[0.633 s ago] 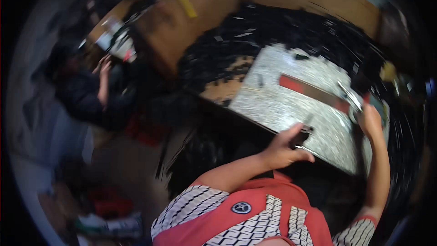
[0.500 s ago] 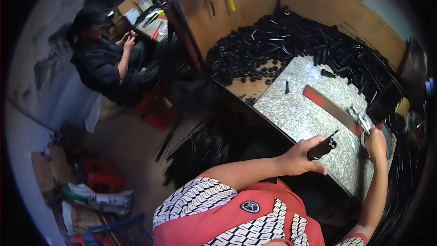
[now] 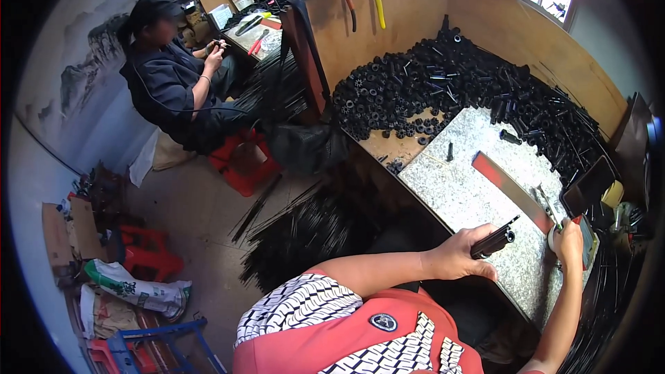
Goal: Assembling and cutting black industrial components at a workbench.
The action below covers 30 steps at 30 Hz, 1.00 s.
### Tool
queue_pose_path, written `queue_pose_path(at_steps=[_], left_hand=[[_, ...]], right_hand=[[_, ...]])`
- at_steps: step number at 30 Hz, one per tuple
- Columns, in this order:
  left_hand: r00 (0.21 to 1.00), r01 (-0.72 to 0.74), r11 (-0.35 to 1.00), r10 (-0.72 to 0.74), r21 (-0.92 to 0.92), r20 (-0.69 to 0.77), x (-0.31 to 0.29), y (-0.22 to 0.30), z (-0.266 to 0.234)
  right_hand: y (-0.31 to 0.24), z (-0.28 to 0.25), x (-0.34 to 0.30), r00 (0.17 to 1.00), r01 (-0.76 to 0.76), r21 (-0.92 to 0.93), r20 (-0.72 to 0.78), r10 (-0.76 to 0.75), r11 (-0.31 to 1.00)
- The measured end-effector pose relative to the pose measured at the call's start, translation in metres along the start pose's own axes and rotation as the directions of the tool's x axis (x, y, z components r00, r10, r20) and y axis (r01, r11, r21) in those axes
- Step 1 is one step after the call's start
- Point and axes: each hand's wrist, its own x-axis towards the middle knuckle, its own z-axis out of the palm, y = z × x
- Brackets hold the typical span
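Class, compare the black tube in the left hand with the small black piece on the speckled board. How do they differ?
The black tube is gripped in the left hand; the small black piece rests untouched on the speckled board.
The black tube looks much thicker; the small black piece looks slim.
Both are dark and elongated.

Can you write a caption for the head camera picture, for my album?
Left hand holding a black cylinder, right hand by a metal tool; black parts heaped beyond the speckled board.

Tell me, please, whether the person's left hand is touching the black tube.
Touching: the head view shows the left hand gripping the black tube, with one end sticking out.
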Motion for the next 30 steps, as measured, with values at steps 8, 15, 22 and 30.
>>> queue_pose_path(at_steps=[8, 15, 22, 30], left_hand=[[1.0, -0.027, 0.999, 0.027, 0.027, -0.001, 0.0, 0.001, 0.0], [0.999, 0.038, 0.998, -0.039, -0.055, -0.008, 0.004, 0.0, 0.001], [0.999, 0.006, 0.994, -0.002, -0.109, 0.039, 0.006, -0.002, 0.007], [0.998, 0.037, 0.972, -0.025, -0.233, 0.055, 0.003, -0.002, 0.004]], right_hand=[[0.01, 0.003, -0.014, 0.981, 0.052, 0.027, -0.19, -0.046, 0.998], [-0.101, -0.048, -0.06, 0.998, -0.053, 0.849, 0.035, 0.043, 0.526], [-0.163, -0.045, -0.103, 0.985, 0.164, 0.86, -0.118, -0.124, 0.483], [-0.17, -0.04, -0.102, 0.966, 0.257, 0.839, -0.214, -0.144, 0.48]])
